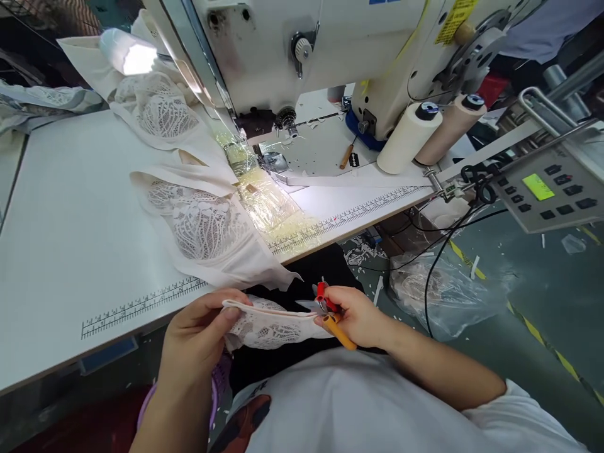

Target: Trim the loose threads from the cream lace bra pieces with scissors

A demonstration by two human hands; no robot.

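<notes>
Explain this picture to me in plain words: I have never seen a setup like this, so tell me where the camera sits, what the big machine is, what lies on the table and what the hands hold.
The one picture comes from a camera worn on a person's head, looking down at their own two hands. The big white machine is an industrial sewing machine, bolted to a white table with ruler marks along its front edge. To its right stand two thread cones and a control panel with a green screen. On the table lie pale lace garment pieces, strung toward the needle. Below the table edge, the left hand pinches one end of a lace piece. The right hand grips its other end together with small thread snips with red and orange handles.
</notes>
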